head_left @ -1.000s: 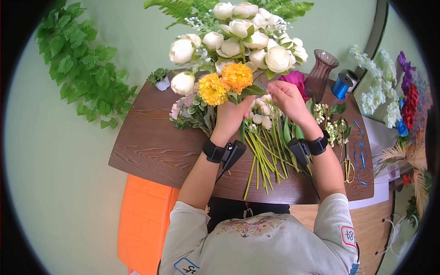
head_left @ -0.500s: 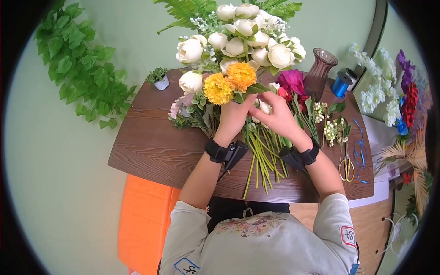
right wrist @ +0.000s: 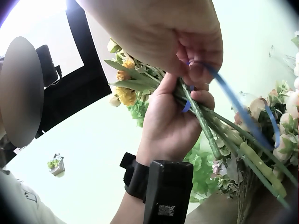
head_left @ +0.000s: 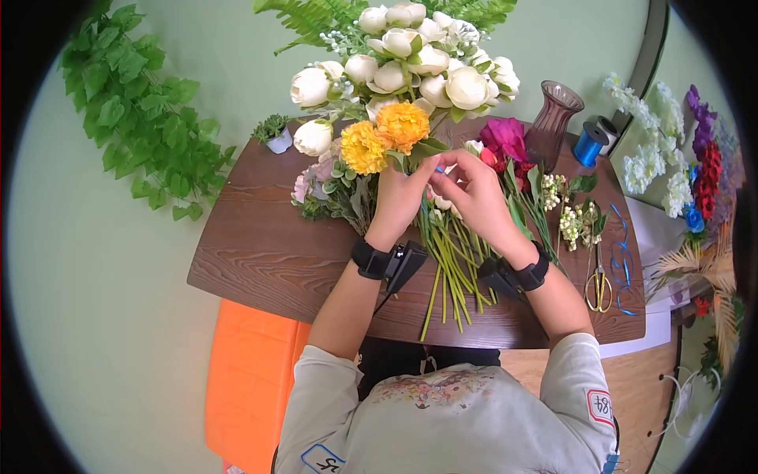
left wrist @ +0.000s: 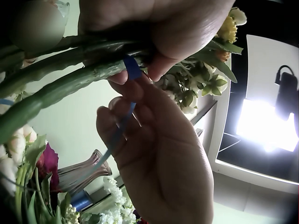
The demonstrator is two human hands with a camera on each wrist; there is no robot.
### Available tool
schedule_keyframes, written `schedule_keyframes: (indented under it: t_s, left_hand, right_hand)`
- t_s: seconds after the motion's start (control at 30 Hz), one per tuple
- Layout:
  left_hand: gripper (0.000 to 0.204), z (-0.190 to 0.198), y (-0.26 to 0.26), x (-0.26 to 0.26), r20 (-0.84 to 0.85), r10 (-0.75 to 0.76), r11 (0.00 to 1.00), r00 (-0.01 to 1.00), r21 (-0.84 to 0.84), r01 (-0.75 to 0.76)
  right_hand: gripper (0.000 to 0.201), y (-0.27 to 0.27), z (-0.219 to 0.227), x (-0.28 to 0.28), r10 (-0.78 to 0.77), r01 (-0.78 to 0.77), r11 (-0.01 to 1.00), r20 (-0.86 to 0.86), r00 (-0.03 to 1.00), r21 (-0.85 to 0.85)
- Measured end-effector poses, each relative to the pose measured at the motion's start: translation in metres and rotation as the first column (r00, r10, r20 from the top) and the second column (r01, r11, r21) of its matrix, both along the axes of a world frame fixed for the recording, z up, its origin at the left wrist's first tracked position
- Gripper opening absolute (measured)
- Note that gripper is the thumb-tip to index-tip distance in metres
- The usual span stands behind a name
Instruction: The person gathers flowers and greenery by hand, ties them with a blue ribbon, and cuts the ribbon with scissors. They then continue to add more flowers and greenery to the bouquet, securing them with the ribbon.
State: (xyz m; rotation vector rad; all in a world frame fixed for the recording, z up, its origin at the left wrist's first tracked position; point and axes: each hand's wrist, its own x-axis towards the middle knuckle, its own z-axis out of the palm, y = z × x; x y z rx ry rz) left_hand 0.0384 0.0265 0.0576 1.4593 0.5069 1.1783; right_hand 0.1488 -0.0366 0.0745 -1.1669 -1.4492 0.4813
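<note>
My left hand grips the gathered green stems of a bouquet, thumb laid along them. Large white blooms, two yellow-orange flowers and fern fronds rise above that hand. A narrow blue ribbon wraps the stems right at the left thumb. Close beside it, my right hand pinches the ribbon between thumb and fingertips. From the right fingers a loose ribbon tail hangs down, seen in both wrist views. The far side of the wrap is hidden behind the hands.
Cut flowers with long green stems lie on the brown table below the hands. To the right are a magenta flower, a glass vase, a blue ribbon spool, scissors and curled ribbon. A potted succulent stands back left.
The right hand has come from out by the magenta flower back in against the left hand. The bouquet swayed right, then left again, still in the left hand.
</note>
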Motion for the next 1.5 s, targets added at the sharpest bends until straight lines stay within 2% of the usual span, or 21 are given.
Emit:
schedule_keyframes:
  t_s: [0.07,0.1,0.17,0.3,0.4,0.5,0.6,0.67,0.7,0.8,0.83,0.87,0.9,0.93,0.97,1.0,1.07,1.3,1.4,1.47,1.5]
  left_hand:
    - [0.018,0.001,0.0,0.0,-0.011,-0.019,1.0,1.0,0.01,0.02]
    - [0.018,0.001,0.0,0.0,-0.022,-0.039,0.999,0.999,0.021,0.039]
    - [0.017,0.011,-0.008,0.001,0.012,-0.05,0.999,0.999,0.008,0.05]
    - [0.017,0.007,-0.006,0.001,0.075,-0.149,0.987,0.986,-0.042,0.153]
    - [0.017,0.008,-0.006,-0.001,-0.034,-0.093,0.996,0.995,0.008,0.094]
    - [0.017,0.007,-0.005,-0.001,-0.049,-0.102,0.995,0.994,0.002,0.102]
    - [0.017,0.013,-0.008,-0.001,0.005,-0.131,0.991,0.991,-0.04,0.131]
    - [0.02,0.015,-0.01,-0.001,0.022,-0.098,0.995,0.995,-0.021,0.098]
    - [0.024,0.015,-0.011,0.0,0.038,-0.065,0.998,0.997,-0.002,0.065]
    - [0.032,0.011,-0.007,0.001,0.037,-0.05,0.998,0.998,0.04,0.049]
    - [0.032,0.009,-0.006,0.002,0.037,-0.05,0.998,0.998,0.04,0.049]
    - [0.027,0.008,-0.006,0.004,0.046,-0.036,0.998,0.998,0.048,0.034]
    - [0.022,0.007,-0.005,0.005,0.056,-0.022,0.998,0.998,0.055,0.019]
    - [0.022,0.005,-0.004,0.006,0.055,-0.022,0.998,0.998,0.056,0.019]
    - [0.022,0.004,-0.003,0.007,0.075,-0.034,0.997,0.997,0.074,0.028]
    - [0.023,0.003,-0.003,0.008,0.095,-0.046,0.995,0.994,0.091,0.037]
    - [0.023,0.003,-0.004,0.008,0.111,-0.041,0.996,0.993,0.079,0.033]
    - [0.024,0.006,-0.008,0.006,0.066,-0.028,0.997,0.997,0.079,0.023]
    - [0.024,0.008,-0.009,0.001,-0.067,-0.042,0.999,0.997,0.003,0.042]
    - [0.023,0.009,-0.012,0.001,-0.035,-0.062,0.998,0.997,-0.034,0.061]
    - [0.021,0.009,-0.013,0.001,-0.003,-0.082,0.994,0.997,-0.07,0.081]
  right_hand:
    - [0.01,0.004,-0.004,0.003,-0.073,0.056,0.987,0.113,0.991,0.153]
    - [0.01,0.003,-0.003,0.005,-0.074,0.056,0.987,0.112,0.991,0.152]
    - [0.007,0.001,0.004,0.007,-0.28,0.17,0.93,0.328,0.902,0.325]
    - [0.006,0.003,0.01,0.011,-0.272,0.159,0.93,0.331,0.904,0.331]
    - [0.004,0.006,0.007,0.013,-0.24,0.155,0.945,0.288,0.927,0.288]
    - [0.007,0.006,0.006,0.014,-0.199,0.129,0.952,0.242,0.95,0.279]
    - [0.017,0.001,0.006,0.012,-0.18,0.148,0.974,0.191,0.965,0.17]
    - [0.027,0.001,0.002,0.012,-0.037,0.029,0.989,0.051,0.998,0.143]
    - [0.027,0.0,0.003,0.012,-0.038,0.03,0.989,0.052,0.998,0.142]
    - [0.027,0.0,0.004,0.012,-0.075,0.023,0.96,0.179,0.981,0.279]
    - [0.029,0.003,0.002,0.017,-0.114,0.015,0.948,0.295,0.949,0.319]
    - [0.032,0.005,0.0,0.019,-0.156,0.002,0.934,0.405,0.901,0.357]
    - [0.032,0.006,-0.004,0.019,-0.157,0.002,0.934,0.405,0.901,0.357]
    - [0.03,0.007,-0.007,0.018,0.047,-0.074,0.986,0.171,0.984,0.151]
    - [0.029,0.007,-0.009,0.017,0.199,-0.204,0.978,-0.111,0.974,-0.034]
    - [0.029,0.008,-0.011,0.017,0.2,-0.204,0.978,-0.111,0.974,-0.033]
    - [0.024,0.01,-0.012,0.018,0.368,-0.408,0.913,-0.373,0.852,-0.029]
    - [0.027,0.009,-0.005,0.021,0.375,-0.434,0.897,-0.376,0.848,-0.086]
    - [0.026,0.006,-0.002,0.02,0.296,-0.332,0.939,-0.281,0.913,-0.09]
    - [0.023,0.005,-0.002,0.021,0.154,-0.152,0.985,-0.021,0.988,0.078]
    - [0.023,0.004,0.002,0.022,0.155,-0.153,0.985,-0.021,0.988,0.077]
